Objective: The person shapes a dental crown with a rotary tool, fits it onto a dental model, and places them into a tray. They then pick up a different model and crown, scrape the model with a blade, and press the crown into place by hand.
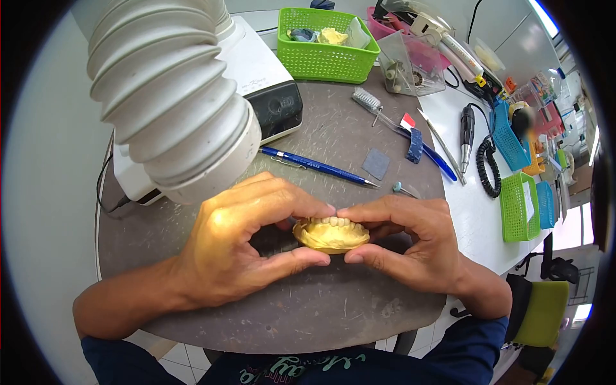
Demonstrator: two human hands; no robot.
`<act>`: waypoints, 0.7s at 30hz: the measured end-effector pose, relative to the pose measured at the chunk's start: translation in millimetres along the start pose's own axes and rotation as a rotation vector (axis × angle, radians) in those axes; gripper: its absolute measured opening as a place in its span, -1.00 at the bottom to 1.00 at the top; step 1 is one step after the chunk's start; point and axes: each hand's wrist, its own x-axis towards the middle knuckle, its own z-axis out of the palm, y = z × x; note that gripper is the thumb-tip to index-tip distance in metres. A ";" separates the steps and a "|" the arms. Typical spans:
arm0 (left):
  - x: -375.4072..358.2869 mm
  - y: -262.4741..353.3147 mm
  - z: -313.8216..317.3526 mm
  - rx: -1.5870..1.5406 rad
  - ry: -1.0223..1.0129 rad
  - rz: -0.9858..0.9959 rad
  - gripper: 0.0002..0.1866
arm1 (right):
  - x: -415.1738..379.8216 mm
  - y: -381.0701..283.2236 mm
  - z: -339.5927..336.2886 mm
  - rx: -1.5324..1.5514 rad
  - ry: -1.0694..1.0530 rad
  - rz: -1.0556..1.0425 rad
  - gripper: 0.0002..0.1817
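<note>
A yellow dental cast (pixel 330 237) with a row of pale teeth along its upper edge is held up over the grey work surface. My left hand (pixel 247 234) grips its left side, thumb below and index finger on the teeth. On the right side my right hand (pixel 410 240) pinches it the same way, with the thumb at the lower edge. Both index fingertips nearly meet above the teeth. Beyond the hands lie a blue mechanical pencil (pixel 321 168), a small grey abrasive sheet (pixel 376 163) and a small tool with a round pale-blue tip (pixel 399 187).
A ribbed white suction hose (pixel 173 96) hangs close by my left hand. Behind stands a green basket (pixel 327 61) with plaster pieces. To the right lie a brush (pixel 369 101), a blue-handled tool (pixel 439 160), a metal instrument (pixel 443 144) and a corded handpiece (pixel 466 135).
</note>
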 end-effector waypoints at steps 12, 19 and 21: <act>1.7 -0.3 -2.9 0.016 -0.015 0.065 -0.50 | 4.8 0.0 -0.7 -0.113 -0.023 -0.106 -0.56; -3.2 2.6 -0.6 -0.037 -0.012 -0.088 -0.46 | 3.7 3.4 -3.0 -0.126 -0.053 -0.131 -0.53; -4.7 1.1 -0.3 -0.095 -0.002 -0.131 -0.47 | 3.8 2.6 -3.3 -0.101 -0.057 -0.100 -0.54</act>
